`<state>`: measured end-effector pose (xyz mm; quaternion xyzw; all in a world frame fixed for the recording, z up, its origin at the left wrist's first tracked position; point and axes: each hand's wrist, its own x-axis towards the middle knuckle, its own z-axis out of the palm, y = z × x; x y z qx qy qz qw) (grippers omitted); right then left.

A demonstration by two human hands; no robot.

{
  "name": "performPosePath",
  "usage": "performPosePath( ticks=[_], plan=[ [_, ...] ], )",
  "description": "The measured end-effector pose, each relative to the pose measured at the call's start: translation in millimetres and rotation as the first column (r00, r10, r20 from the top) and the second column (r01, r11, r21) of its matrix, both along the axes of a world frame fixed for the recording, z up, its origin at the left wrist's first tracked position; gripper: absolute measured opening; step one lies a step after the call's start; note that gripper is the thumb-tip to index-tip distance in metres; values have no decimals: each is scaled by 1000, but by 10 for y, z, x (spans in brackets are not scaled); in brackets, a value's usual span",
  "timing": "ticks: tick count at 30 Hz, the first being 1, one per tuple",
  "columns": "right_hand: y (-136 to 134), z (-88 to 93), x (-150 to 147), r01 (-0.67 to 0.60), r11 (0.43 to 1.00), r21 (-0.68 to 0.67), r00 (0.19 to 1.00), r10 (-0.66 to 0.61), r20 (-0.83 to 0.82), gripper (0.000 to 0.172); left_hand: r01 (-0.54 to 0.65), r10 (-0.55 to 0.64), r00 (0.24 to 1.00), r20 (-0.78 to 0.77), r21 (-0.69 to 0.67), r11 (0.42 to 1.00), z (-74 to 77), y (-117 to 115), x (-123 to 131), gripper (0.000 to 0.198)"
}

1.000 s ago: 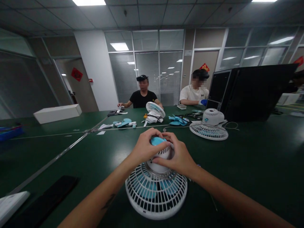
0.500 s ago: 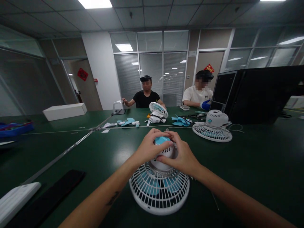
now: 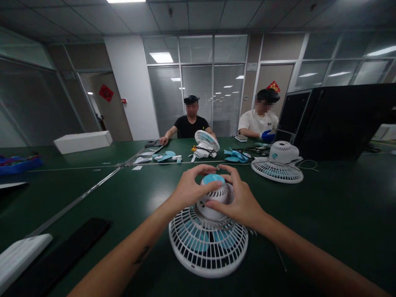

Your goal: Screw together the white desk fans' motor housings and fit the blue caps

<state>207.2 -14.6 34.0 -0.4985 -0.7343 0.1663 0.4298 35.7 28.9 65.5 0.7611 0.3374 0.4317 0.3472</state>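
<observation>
A small white electric fan (image 3: pixel 213 272) lies grille-down on the green table, its light-blue blades showing through the ribs. The rounded motor housing points up, topped by a light-blue cap (image 3: pixel 213 178). My left hand (image 3: pixel 192 185) curves round the left of the housing, thumb across its front just under the cap. On the other side my right hand (image 3: pixel 241 198) grips the housing, thumb low on the front. Both index fingers arch behind the cap, their tips nearly meeting at a tiny pale piece I cannot make out. The far side of the housing is hidden.
Two people sit opposite. A second fan (image 3: pixel 278 171) lies grille-down at right, beside a large black monitor (image 3: pixel 340 123). Another fan (image 3: pixel 206 142) and loose blue blades (image 3: pixel 236 155) lie across the table. A black strip (image 3: pixel 68 251) and white slab (image 3: pixel 23 260) lie left.
My index fingers have lifted slightly off the cap, uncovering more of it. The fan stays put. Opposite, the clear upright object beside a person's hand is now down flat on the table.
</observation>
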Motion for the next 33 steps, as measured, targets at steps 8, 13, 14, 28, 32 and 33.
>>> performPosePath(
  ticks=[8,13,14,28,32,33],
  plan=[
    [20,-8,-7,-60,998,6,996,60,-59,97,177,-173,983,68,-64,982,-79,28,-21,31],
    [14,25,-13,-70,997,19,996,71,-47,95,133,-131,991,-32,41,990,-50,26,-41,35],
    [11,31,-15,-72,997,18,996,73,-45,95,114,-109,991,-72,69,991,-32,22,-53,35],
    [9,17,1,-59,998,-12,996,58,-67,96,288,-264,951,-163,140,947,42,32,-145,42],
    [4,24,8,-42,999,-4,999,42,-27,95,346,-345,938,-25,40,937,-35,100,-131,40],
    [4,28,6,-41,999,4,999,41,-21,95,354,-354,935,0,16,935,-47,112,-124,38]
  ],
)
